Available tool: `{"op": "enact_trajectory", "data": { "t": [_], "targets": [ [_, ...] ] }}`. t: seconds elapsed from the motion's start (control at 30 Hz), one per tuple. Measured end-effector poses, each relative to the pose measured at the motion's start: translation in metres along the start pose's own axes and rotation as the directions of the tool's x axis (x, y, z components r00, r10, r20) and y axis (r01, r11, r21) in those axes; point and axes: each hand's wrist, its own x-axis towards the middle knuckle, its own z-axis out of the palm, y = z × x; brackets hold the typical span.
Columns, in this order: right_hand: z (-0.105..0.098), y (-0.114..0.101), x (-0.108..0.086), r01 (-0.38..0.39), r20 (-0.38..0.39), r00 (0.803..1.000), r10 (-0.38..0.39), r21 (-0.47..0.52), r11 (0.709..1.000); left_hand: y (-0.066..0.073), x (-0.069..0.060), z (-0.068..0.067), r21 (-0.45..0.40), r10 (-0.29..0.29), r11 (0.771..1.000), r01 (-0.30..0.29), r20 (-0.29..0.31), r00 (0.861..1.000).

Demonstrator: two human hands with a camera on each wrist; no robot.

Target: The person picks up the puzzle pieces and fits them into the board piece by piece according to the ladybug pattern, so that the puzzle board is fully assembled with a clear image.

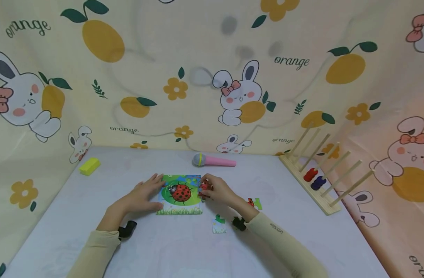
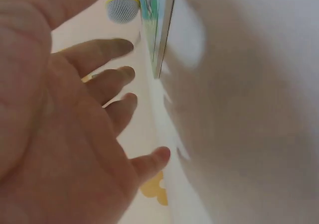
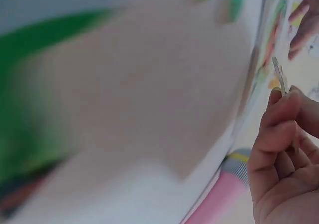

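Note:
A ladybug picture board [image 1: 180,210] lies flat on the white table. The left hand [image 1: 140,199] rests at its left edge, fingers spread; in the left wrist view the same hand [image 2: 75,119] shows its fingers apart beside the board's edge [image 2: 163,40]. At the board's right edge the right hand [image 1: 220,191] pinches a small red piece [image 1: 206,187]. The right wrist view shows that thin piece [image 3: 280,75] edge-on between thumb and fingertips of the right hand [image 3: 286,154], held above the surface.
Two loose puzzle pieces lie nearer the right arm, one white and green [image 1: 219,226], one red and green [image 1: 257,203]. A pink toy microphone [image 1: 219,161] lies behind the board. A yellow block [image 1: 90,166] is at the back left, a wooden peg rack [image 1: 316,189] at the right.

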Motion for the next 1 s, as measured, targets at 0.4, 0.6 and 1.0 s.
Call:
{"op": "enact_trajectory", "data": {
  "t": [0.4, 0.6, 1.0],
  "targets": [
    [0.021, -0.025, 0.038, 0.043, 0.178, 0.984, -0.022, -0.117, 0.992, 0.002, 0.007, 0.009, 0.126, 0.017, 0.992, -0.019, 0.014, 1.000],
    [0.031, -0.032, 0.046, 0.056, 0.201, 0.979, -0.023, -0.162, 0.985, 0.011, 0.006, 0.010, 0.175, 0.005, 0.984, -0.009, 0.022, 1.000],
    [0.043, -0.043, 0.049, 0.040, 0.177, 0.984, 0.014, -0.300, 0.953, 0.017, 0.004, 0.011, 0.199, -0.005, 0.980, -0.002, 0.031, 0.999]
  ]
}}
